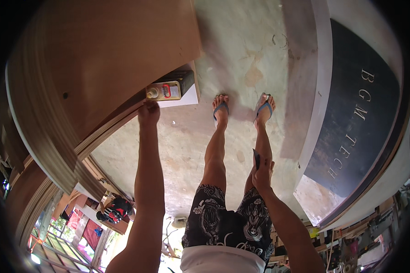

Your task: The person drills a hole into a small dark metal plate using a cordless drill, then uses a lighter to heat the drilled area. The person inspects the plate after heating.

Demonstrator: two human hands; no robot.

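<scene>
My left hand (149,113) reaches forward to the edge of a low wooden shelf, its fingers curled. What they close on, if anything, is hidden. Just beyond it lies a yellowish flat container (168,91) with a round cream cap and a red-and-white label, beside a black box (186,80). Lower on the right, my right hand (263,176) is closed around a dark, flat, pointed piece (257,159) that looks like a scraper blade. That hand hangs in front of my right leg.
A broad brown wooden panel (118,41) fills the upper left, with a curved, ridged edge (36,132) beside it. A white-framed dark board (357,109) with lettering stands at the right. My sandalled feet stand on the stained concrete floor (187,150). Clutter (116,210) lies at the lower left.
</scene>
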